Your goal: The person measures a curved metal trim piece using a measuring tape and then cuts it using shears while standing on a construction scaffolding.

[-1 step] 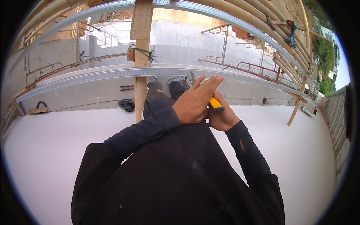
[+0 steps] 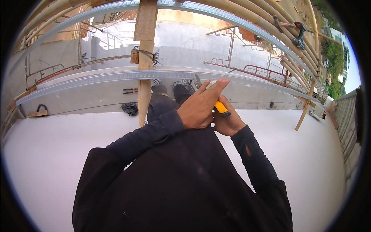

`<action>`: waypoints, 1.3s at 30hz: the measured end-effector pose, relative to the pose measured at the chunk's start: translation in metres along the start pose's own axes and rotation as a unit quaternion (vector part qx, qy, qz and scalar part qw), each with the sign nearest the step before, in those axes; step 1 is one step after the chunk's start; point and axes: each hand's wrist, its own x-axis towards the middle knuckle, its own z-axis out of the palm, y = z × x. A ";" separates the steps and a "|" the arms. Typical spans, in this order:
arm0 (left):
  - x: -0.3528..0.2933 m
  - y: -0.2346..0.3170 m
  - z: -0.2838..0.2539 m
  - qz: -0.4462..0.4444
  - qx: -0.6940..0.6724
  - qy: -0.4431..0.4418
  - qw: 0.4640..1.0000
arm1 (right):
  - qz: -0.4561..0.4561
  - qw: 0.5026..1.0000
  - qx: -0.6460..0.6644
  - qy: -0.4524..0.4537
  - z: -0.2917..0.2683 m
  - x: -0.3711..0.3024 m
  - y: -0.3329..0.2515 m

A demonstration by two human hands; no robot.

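Note:
My right hand (image 2: 228, 123) is closed around the yellow handle of a cutting tool (image 2: 221, 108). The tool's metal jaws (image 2: 198, 81) point up at the lower edge of a long galvanised metal channel (image 2: 96, 77) that runs across in front of me. My left hand (image 2: 199, 105) lies flat over the right hand and the handle, fingers straight and together, fingertips reaching the channel. It grips nothing that I can see. Both arms are in black sleeves. My legs and striped socks (image 2: 170, 82) show just behind the channel.
An upright wooden post (image 2: 145, 58) stands left of my hands, tied to the channel with wire. Bamboo poles (image 2: 270, 23) arch overhead, with a power drill (image 2: 299, 33) hanging on them. Pliers (image 2: 130, 91) and a dark rag (image 2: 130, 108) lie on the concrete below. A slanted wooden prop (image 2: 305, 106) stands at the right.

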 end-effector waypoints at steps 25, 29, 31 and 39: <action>-0.010 -0.152 -0.038 -0.181 0.353 -0.156 0.905 | 0.057 0.986 -0.118 0.105 0.053 0.012 -0.011; -0.011 -0.148 -0.037 -0.201 0.356 -0.150 0.900 | 0.022 0.994 -0.056 0.090 0.023 0.019 0.003; -0.010 -0.148 -0.036 -0.207 0.358 -0.146 0.899 | 0.013 0.995 -0.018 0.094 0.016 0.019 0.007; -0.016 -0.143 -0.034 -0.185 0.376 -0.144 0.896 | 0.006 0.989 -0.117 0.086 0.013 0.027 0.024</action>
